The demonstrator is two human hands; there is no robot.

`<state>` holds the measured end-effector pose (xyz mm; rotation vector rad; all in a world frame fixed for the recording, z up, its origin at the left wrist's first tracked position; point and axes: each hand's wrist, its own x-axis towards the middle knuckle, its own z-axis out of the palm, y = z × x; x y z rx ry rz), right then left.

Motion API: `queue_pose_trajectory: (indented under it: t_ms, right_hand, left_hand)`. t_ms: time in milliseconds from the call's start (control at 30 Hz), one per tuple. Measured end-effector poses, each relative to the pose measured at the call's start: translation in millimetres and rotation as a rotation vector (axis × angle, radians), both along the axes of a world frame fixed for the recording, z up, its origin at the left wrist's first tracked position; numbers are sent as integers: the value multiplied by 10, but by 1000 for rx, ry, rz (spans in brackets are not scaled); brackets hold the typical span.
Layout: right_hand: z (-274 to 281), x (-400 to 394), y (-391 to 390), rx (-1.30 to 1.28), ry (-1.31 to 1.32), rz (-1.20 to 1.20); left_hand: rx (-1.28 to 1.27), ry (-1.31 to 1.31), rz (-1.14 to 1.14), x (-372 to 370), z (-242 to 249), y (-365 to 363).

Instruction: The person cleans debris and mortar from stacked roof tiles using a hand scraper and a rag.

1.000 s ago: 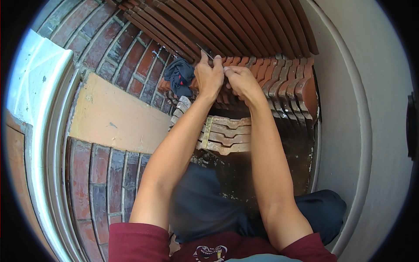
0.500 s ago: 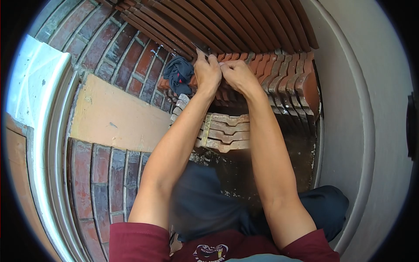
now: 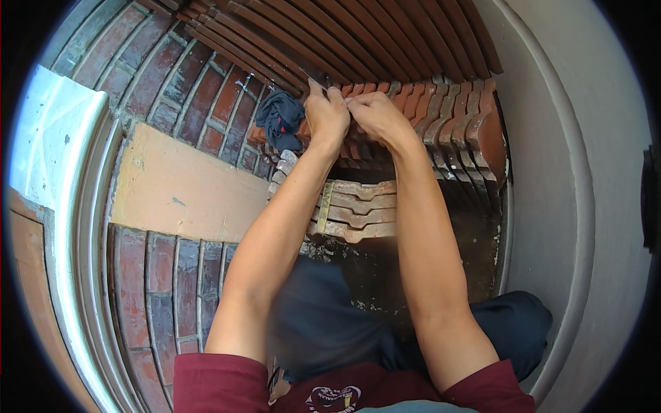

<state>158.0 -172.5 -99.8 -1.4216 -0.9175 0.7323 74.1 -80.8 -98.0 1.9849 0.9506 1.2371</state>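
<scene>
My left hand is closed, its index finger and thumb by a thin dark pointed object at the lower edge of the brown slats. My right hand is closed beside it, its fingertips close to the left hand. What lies between the fingers of either hand is too small to make out. Both hands are above a row of stacked orange roof tiles. A dark bundled cloth with a red spot lies on the tiles just left of my left hand.
Several pale tiles are stacked between my forearms. A brick wall with a beige panel stands at the left, beside a white moulding. A grey wall rises at the right. My dark-trousered knee is near it.
The view has shifted very slightly. Both hands keep nearly the same place and pose; the thin dark object shows a little more above the left fingertips.
</scene>
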Motion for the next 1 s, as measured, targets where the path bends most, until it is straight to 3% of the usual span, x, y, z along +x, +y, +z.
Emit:
queue_pose_trajectory:
  t_ms: [200,300,400,567,700,1000]
  right_hand:
    - [-16,-47,133,43,-16,11]
    - [11,-13,11,-55,-41,-28]
    - [82,-80,23,-102,-85,-16]
    - [-108,-223,235,29,-316,-254]
    - [21,-256,78,-104,-229,-212]
    - [57,-356,38,-119,-260,-262]
  left_hand:
    - [-113,14,-37,-46,43,130]
    - [-61,42,-13,-25,-23,38]
    - [-163,-5,-58,-59,-18,140]
    - [-180,-122,-215,-127,70,161]
    - [-389,-139,-188,-162,30,154]
    - [-445,-228,-199,-187,119,-28]
